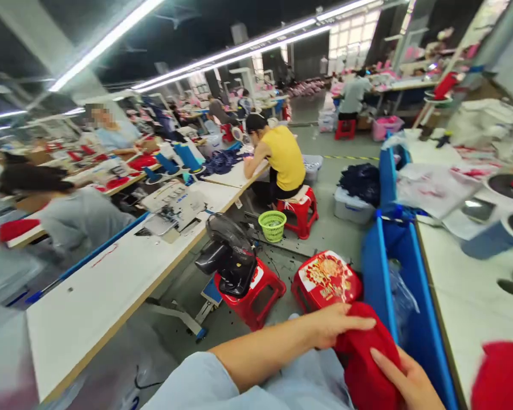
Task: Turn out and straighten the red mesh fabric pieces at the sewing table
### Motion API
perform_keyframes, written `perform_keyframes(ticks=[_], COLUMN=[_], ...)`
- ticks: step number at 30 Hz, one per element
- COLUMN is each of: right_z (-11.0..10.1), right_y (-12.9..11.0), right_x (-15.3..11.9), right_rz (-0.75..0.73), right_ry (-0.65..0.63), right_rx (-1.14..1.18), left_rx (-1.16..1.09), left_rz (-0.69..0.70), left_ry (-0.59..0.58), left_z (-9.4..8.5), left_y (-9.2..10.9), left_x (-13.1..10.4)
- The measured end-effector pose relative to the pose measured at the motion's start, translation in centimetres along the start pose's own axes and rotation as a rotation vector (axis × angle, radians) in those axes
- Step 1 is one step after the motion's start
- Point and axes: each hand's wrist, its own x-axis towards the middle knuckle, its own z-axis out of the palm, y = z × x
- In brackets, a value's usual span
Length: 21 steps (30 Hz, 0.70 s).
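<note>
A piece of red fabric [363, 353] is bunched between my two hands at the bottom right of the head view, above my lap. My left hand [336, 326] grips its upper left side, thumb lying along the top. Lower down and to the right, my right hand [404, 373] holds the other side, with the thumb on the front and the fingers hidden behind. What exact item the red fabric forms, I cannot make out. Another red cloth piece [502, 376] lies on the white table at the lower right corner.
Beside my right arm runs a blue bin [402, 250] along the white table [465, 285]. Ahead stand a red stool [327, 279] and a black fan [235, 256] on another stool. A sewing machine [175, 205] sits on the left table. A person in yellow [284, 156] sits beyond.
</note>
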Motion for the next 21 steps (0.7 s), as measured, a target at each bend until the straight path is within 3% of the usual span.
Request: perform_keyframes(ticks=[5, 10, 13, 17, 21], right_z=[-0.5, -1.3, -1.0, -0.7, -1.2], right_y=[-0.9, -0.1, -0.3, -1.3, -2.0], right_x=[-0.6, -0.9, -1.0, -1.2, -1.4], right_rz=[0.038, -0.038, -0.104, -0.126, -0.142], right_ry=[-0.092, -0.009, 0.018, 0.146, 0.249], right_rx=[0.308, 0.572, 0.544, 0.456, 0.442], left_rx=[-0.139, -0.274, -0.251, -0.119, -0.051], left_rz=[-0.105, -0.297, -0.264, -0.112, -0.103], left_ry=[0.015, 0.015, -0.006, -0.044, -0.060], left_z=[1.2, 1.5, 2.0, 2.5, 2.8], left_y=[1.4, 1.1, 1.1, 1.3, 1.5], left_x=[0.4, 2.0, 2.5, 2.9, 3.6])
